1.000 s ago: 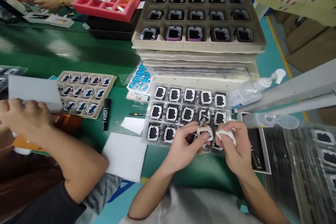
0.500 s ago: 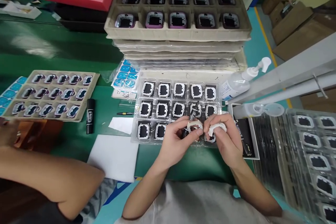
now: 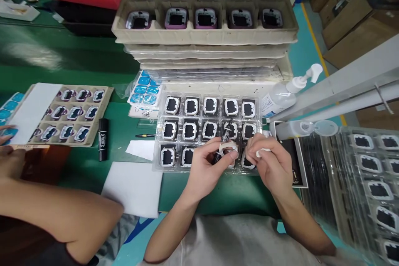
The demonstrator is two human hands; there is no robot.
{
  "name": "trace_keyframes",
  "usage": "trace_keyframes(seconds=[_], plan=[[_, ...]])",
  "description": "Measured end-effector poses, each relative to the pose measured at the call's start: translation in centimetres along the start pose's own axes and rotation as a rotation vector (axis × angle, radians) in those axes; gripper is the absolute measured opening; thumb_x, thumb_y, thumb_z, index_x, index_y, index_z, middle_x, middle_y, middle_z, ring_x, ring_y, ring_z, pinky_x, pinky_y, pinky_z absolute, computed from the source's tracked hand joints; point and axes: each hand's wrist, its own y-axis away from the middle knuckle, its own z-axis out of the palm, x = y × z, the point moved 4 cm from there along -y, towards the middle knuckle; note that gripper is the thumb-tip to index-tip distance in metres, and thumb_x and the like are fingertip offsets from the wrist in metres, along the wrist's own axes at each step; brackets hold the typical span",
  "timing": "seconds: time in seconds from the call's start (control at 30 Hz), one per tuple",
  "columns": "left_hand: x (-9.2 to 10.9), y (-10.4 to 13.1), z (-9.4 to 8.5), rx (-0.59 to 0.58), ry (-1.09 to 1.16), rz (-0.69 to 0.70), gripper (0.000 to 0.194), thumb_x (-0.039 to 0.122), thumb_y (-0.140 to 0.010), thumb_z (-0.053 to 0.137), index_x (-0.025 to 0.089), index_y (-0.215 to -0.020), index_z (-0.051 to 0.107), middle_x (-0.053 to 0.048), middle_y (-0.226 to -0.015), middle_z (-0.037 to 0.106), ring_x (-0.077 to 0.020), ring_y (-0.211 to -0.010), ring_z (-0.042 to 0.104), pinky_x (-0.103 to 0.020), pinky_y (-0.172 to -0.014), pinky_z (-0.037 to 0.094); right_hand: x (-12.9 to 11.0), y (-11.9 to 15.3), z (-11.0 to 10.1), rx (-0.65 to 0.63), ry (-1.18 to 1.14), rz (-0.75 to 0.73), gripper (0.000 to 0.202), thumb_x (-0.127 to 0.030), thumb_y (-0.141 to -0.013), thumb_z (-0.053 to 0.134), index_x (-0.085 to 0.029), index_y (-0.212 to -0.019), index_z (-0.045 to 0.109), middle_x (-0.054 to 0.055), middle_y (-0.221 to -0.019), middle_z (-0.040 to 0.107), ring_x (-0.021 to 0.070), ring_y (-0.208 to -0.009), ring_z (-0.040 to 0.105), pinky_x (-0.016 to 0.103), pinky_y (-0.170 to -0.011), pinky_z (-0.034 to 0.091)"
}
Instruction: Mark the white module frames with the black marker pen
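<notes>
Over the front right of a clear plastic tray (image 3: pixel 158 137) are both my hands. My left hand (image 3: pixel 207 166) grips a pale rounded frame (image 3: pixel 229 148) between thumb and fingers, with a black marker (image 3: pixel 226 133) also tucked in that hand, its tip pointing up and away. Just to the right, my right hand (image 3: pixel 274 162) pinches a crumpled white wipe (image 3: pixel 263 152), its fingertips apart from the frame. White-rimmed square parts with black centres (image 3: pixel 210 107) fill the tray's pockets, the nearer ones partly hidden by my hands.
Stacked trays (image 3: pixel 205 37) stand behind. On the right are a pump bottle (image 3: pixel 280 95), a lying bottle (image 3: pixel 293 129) and more trays (image 3: pixel 355 166). At left lie a marker (image 3: pixel 103 139), a white foam sheet (image 3: pixel 132 187) and a person's arm (image 3: pixel 59 208) beside another tray (image 3: pixel 109 95).
My right hand has drawn slightly away from the frame, and the wipe is more bunched inside its fingers. At left, a white sheet now covers part of the other person's tray.
</notes>
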Motion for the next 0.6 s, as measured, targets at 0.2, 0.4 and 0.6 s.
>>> trace_keyframes(seconds=[0.2, 0.4, 0.6], plan=[[-0.32, 0.03, -0.13, 0.018, -0.026, -0.044, 0.024, 0.035, -0.096, 0.084, 0.019, -0.079, 0.081, -0.003, -0.087, 0.067, -0.0123, -0.078, 0.057, -0.023, -0.06, 0.041, -0.16, 0.18, 0.67, -0.066, -0.002, 0.017, 0.011, -0.019, -0.114, 0.053, -0.029, -0.112, 0.057, -0.004, -0.085, 0.047, 0.0137, -0.071, 0.044, 0.03, -0.065, 0.034], [-0.32, 0.2, -0.07, 0.005, 0.051, -0.129, 0.029, 0.041, -0.094, 0.086, 0.017, -0.079, 0.081, -0.001, -0.077, 0.066, -0.0054, -0.054, 0.047, -0.021, -0.045, 0.032, -0.21, 0.36, 0.57, -0.063, 0.106, 0.01, 0.01, -0.021, -0.115, 0.053, -0.03, -0.117, 0.049, -0.004, -0.087, 0.049, 0.0137, -0.075, 0.046, 0.03, -0.069, 0.036], [-0.79, 0.38, -0.18, 0.024, 0.193, -0.24, 0.027, 0.042, -0.089, 0.089, 0.017, -0.092, 0.081, -0.001, -0.068, 0.07, -0.0068, -0.046, 0.05, -0.018, -0.039, 0.032, -0.86, 0.57, 0.39, -0.041, 0.29, -0.009, 0.013, -0.021, -0.115, 0.053, -0.03, -0.124, 0.051, -0.001, -0.1, 0.057, 0.0136, -0.082, 0.053, 0.029, -0.073, 0.043]])
